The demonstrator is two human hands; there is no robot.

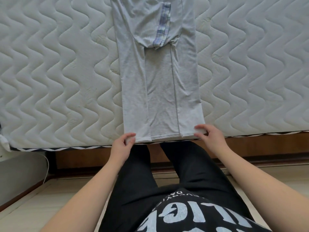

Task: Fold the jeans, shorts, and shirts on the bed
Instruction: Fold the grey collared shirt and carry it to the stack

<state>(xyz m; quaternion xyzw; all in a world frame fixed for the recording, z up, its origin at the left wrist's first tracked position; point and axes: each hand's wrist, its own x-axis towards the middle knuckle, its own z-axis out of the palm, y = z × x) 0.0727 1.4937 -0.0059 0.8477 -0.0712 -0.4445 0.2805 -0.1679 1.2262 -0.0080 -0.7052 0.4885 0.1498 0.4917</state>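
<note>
a pale grey shirt (pixel 158 81) lies flat on the bare quilted mattress (pixel 58 72), running lengthwise away from the person, with its hem at the near edge of the bed. both long sides are folded in toward the middle, leaving a narrow strip of the back panel showing between them; a sleeve with a checked blue band (pixel 163 25) lies folded across the upper part, near the far edge of the view. the left hand (pixel 122 144) pinches the near left corner of the hem, thumb and fingers closed on the cloth, the hand resting just over the mattress edge. the right hand (pixel 208 133) pinches the near right corner in the same way, fingers curled over the fabric and thumb beneath. the two hands sit apart, one at each end of the hem, so the whole shirt stretches away beyond them. the person stands against the bed in black trousers (pixel 180 166) and a black printed top (pixel 192 215); the wooden bed frame (pixel 267 146) shows below the mattress
</note>
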